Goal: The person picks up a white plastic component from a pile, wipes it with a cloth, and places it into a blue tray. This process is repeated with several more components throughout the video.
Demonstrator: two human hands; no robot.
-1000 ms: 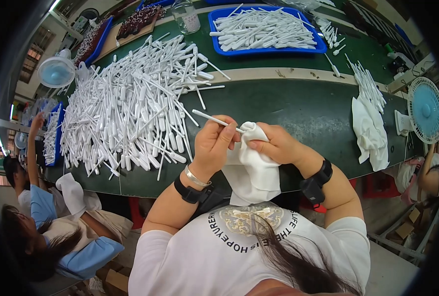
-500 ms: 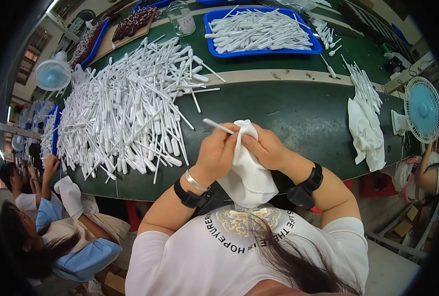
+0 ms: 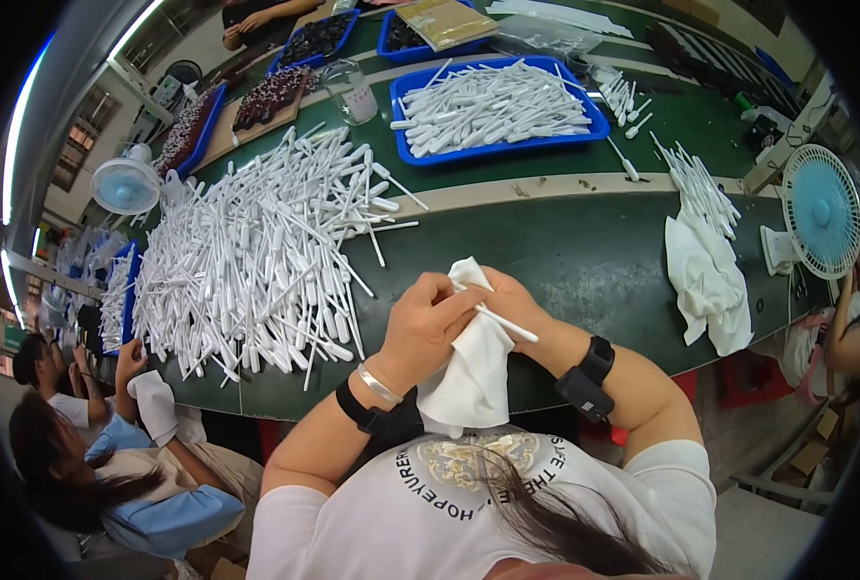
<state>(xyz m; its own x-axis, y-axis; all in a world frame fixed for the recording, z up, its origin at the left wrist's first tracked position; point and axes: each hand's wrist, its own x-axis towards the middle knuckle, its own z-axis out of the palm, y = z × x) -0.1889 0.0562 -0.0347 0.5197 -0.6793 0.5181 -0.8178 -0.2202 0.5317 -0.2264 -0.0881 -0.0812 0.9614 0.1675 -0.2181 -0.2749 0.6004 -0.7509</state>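
My left hand (image 3: 425, 326) is closed, its fingertips pinching a slim white plastic stick (image 3: 509, 325) against a white cloth (image 3: 471, 372). The stick slants down to the right across the cloth, and its rounded end pokes out in front of my other hand. My right hand (image 3: 517, 307) is closed around the cloth's upper part from the right, with most of its fingers hidden behind the fabric. Below both hands the cloth hangs toward my shirt. To the left lies a large heap of similar white sticks (image 3: 246, 261) with thicker paddle-like ends.
Beyond the pale strip stands a blue tray (image 3: 599, 129) piled with white sticks. On the right lie a second white cloth (image 3: 705, 280), a small bundle of sticks (image 3: 696, 184) and a fan (image 3: 821, 213). A glass jar (image 3: 353, 92) stands at the back. A co-worker (image 3: 111, 474) sits at left.
The stick pointed up and left from my left hand; now it points down and right across the cloth. The left hand has turned over the cloth, and the view has tilted up slightly.
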